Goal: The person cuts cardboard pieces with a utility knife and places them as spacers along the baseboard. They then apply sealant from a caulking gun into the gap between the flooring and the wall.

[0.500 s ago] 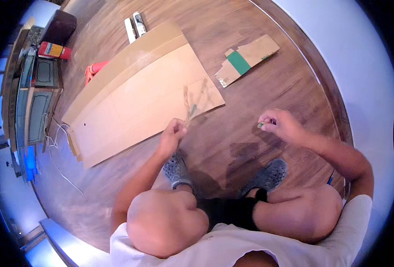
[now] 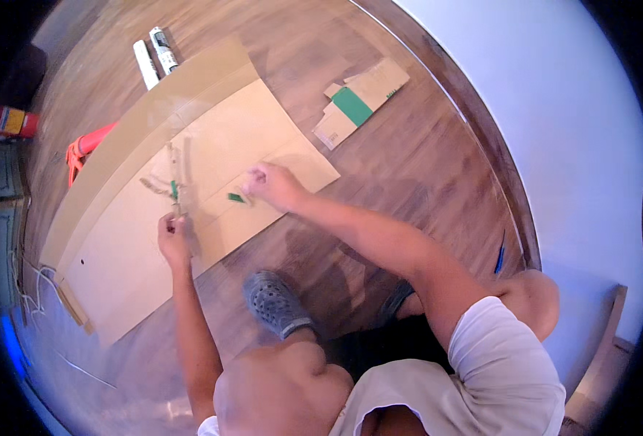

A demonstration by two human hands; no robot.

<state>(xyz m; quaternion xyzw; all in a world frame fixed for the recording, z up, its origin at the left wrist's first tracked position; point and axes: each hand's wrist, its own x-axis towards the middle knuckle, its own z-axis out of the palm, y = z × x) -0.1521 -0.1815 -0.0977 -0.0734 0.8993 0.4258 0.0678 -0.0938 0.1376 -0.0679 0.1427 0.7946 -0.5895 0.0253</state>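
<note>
The sheet looks matt cardboard, the floor smooth wood, the clog dull plastic

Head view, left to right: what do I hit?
Red container → orange-and-red object → left hand → green scrap → right hand → cardboard piece with green band → slim blue object.

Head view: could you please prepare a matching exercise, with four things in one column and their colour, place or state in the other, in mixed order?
1. left hand
2. right hand
3. small cardboard piece
4. slender object by the wall

A. blue
B. next to a small green scrap
C. crossed by a green band
D. holding a thin brown strip with green on it

Pairs: 1-D, 2-B, 3-C, 4-A
</note>
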